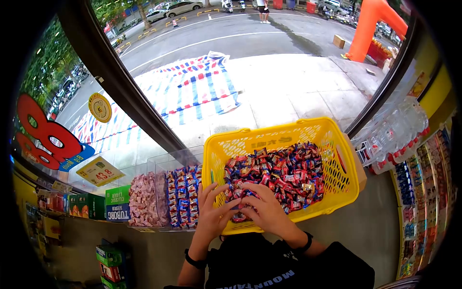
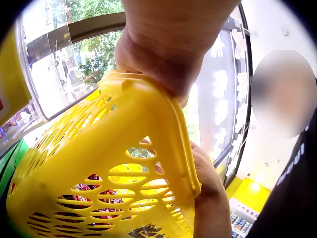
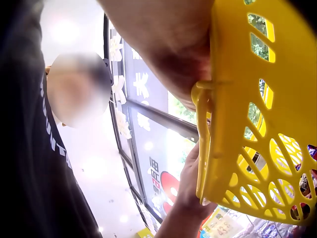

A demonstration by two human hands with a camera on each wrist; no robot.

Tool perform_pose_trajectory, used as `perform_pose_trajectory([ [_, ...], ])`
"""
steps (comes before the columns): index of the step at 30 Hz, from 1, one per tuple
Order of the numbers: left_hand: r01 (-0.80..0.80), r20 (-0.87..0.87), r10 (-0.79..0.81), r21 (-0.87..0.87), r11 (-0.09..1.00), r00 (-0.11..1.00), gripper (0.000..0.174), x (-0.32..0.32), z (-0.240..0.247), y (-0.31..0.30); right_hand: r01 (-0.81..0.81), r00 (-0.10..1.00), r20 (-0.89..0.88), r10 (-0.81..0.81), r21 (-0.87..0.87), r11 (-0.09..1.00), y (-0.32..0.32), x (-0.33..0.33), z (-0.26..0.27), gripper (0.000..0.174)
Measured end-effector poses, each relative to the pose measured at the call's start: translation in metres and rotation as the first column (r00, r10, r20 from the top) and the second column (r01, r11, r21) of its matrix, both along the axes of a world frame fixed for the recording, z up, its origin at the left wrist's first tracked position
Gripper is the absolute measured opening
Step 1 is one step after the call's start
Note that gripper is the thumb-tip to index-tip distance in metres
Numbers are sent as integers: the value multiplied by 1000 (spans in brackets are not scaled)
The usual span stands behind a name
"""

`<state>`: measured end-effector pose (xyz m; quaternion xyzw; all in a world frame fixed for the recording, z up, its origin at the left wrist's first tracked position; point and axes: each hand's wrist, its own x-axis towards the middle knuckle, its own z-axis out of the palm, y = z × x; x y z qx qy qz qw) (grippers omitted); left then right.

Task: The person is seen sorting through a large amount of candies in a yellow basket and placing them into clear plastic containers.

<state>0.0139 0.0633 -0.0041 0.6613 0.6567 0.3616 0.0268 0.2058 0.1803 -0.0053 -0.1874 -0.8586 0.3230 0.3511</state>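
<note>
A yellow plastic basket (image 1: 284, 129) holds a heap of small wrapped candies (image 1: 284, 176) in red and dark blue. Over its near left part, my left hand (image 1: 210, 212) and my right hand (image 1: 266, 212) face each other. Their thumbs and index fingers pinch at a small wrapped candy (image 1: 237, 206), largely covered by the fingers. The left wrist view shows my left hand (image 2: 163, 44) at the rim of the basket (image 2: 114, 144), fingertips hidden. In the right wrist view, part of my right hand (image 3: 168, 44) passes behind the rim of the basket (image 3: 233, 124).
Clear bins of pink-wrapped (image 1: 144, 200) and blue-wrapped sweets (image 1: 183, 197) adjoin the basket's left side, beside a green beer box (image 1: 117, 202). Bottled water (image 1: 394, 135) and a stocked shelf (image 1: 423, 202) stand at right. Beyond the window frame lies a striped sheet (image 1: 197, 91).
</note>
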Motion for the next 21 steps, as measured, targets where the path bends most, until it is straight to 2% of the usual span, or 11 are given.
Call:
perform_pose_trajectory([
  [4, -31, 113, 21, 86, 996, 993, 31, -2, -7, -1, -13, 999, -32, 12, -51, 999, 0, 1, 5, 25],
  [6, -12, 97, 2, 109, 994, 995, 29, -4, -9, -2, -16, 1000, -10, 16, -39, 999, 0, -1, 6, 25],
  [10, 54, 47, -62, 158, 986, 997, 28, -20, 2, -14, 3, 999, 43, -10, 157, 988, -11, -11, 18, 27],
  [11, 78, 60, -90, 167, 983, 994, 26, -27, 8, -20, -2, 1000, 30, -3, 154, 988, -17, -16, 22, 28],
  [15, 135, 36, -144, 186, 973, 989, 27, -74, 10, -51, 13, 999, 26, -22, 280, 960, -57, -53, 32, 27],
  [21, 72, -30, -68, 167, 983, 997, 18, -169, 9, -111, 7, 994, 99, -40, 312, 950, -118, -142, 40, 21],
])
